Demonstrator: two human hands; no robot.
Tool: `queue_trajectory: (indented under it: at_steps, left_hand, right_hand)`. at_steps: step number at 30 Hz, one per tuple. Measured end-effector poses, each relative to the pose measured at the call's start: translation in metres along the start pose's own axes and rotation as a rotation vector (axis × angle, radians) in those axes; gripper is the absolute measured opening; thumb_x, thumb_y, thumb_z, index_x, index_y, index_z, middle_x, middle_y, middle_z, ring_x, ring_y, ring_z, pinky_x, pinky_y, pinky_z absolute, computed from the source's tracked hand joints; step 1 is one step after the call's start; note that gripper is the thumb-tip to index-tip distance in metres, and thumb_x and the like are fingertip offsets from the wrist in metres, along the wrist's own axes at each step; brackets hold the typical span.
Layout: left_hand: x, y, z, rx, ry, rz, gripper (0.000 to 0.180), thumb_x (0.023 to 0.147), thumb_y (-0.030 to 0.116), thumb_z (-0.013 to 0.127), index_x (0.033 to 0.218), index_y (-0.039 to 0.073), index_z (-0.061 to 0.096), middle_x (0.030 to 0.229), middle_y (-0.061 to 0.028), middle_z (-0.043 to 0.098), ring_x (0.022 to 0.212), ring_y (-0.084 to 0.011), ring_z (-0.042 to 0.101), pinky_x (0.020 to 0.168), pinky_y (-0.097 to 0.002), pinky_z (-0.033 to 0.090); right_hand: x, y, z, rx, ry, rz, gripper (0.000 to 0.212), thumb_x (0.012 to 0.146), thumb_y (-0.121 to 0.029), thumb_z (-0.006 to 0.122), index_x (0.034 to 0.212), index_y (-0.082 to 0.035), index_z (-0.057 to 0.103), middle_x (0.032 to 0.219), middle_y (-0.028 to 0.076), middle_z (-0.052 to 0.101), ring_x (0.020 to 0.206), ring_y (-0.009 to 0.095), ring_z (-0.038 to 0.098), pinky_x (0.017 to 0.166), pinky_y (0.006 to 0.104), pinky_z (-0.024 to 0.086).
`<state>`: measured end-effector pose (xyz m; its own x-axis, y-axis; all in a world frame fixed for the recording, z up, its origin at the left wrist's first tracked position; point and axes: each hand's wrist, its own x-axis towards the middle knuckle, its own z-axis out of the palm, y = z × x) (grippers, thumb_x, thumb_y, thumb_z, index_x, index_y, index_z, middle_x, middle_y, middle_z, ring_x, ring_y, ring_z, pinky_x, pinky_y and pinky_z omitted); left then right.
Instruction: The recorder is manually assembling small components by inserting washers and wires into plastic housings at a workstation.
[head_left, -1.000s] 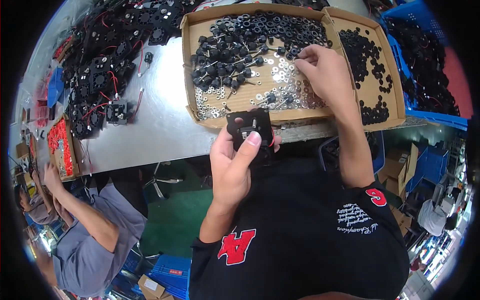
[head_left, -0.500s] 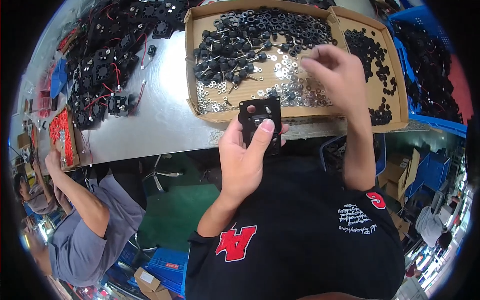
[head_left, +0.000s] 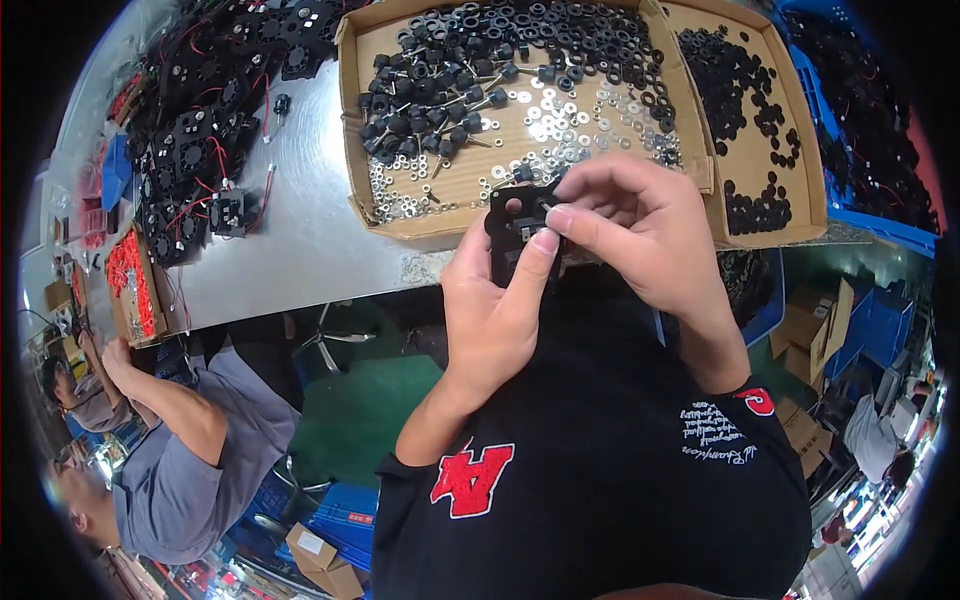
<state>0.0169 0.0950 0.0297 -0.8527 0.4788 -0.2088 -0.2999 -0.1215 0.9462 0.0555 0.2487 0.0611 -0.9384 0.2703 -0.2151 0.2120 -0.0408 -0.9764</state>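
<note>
My left hand [head_left: 492,325] grips a flat black plastic part [head_left: 507,240] at the tray's front edge, thumb pressed on its face. The part has a round hole near one corner. Over its right upper side, my right hand [head_left: 650,235] closes thumb and forefinger at a small metal post. Whatever sits between those fingertips is too small or hidden to name. Just beyond, a shallow cardboard tray [head_left: 352,130] holds black knob-like pieces with metal stems [head_left: 425,110], small nuts [head_left: 400,190], shiny washers [head_left: 560,130] and black rings [head_left: 590,40].
A second cardboard tray [head_left: 808,110] with small black pieces adjoins on the right, beside a blue crate [head_left: 875,235]. Black fan units with red wires [head_left: 190,150] cover the metal table's [head_left: 300,230] left. A co-worker in grey [head_left: 205,450] works at a box of red pieces [head_left: 140,280].
My right hand has come from above the tray down to the black plastic part, fingers now at its post. My left hand stays on the part. The view has shifted slightly.
</note>
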Motion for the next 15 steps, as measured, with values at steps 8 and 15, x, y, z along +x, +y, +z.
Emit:
queue_trajectory:
  at_steps: [8,15]
  left_hand:
    - [-0.002,0.007,-0.002,-0.133,-0.084,-0.174,0.025,0.097,0.012,0.058,0.116,-0.004,0.055,0.095,-0.0061,0.066,0.082,-0.0088,0.061,0.074,-0.0225,0.05]
    - [-0.008,0.016,-0.006,-0.11,-0.111,-0.227,0.028,0.094,0.009,0.062,0.117,-0.005,0.056,0.095,-0.0087,0.067,0.084,-0.0112,0.064,0.074,-0.0239,0.053]
  right_hand:
    - [0.001,0.019,-0.014,-0.556,0.046,-0.575,0.028,0.075,0.002,0.072,0.101,-0.005,0.073,0.084,0.009,0.061,0.071,0.015,0.062,0.062,0.0225,0.05]
    - [-0.001,0.028,-0.014,-0.557,-0.029,-0.809,0.032,0.072,0.004,0.075,0.102,-0.008,0.075,0.097,0.009,0.06,0.071,0.012,0.062,0.059,0.0225,0.052]
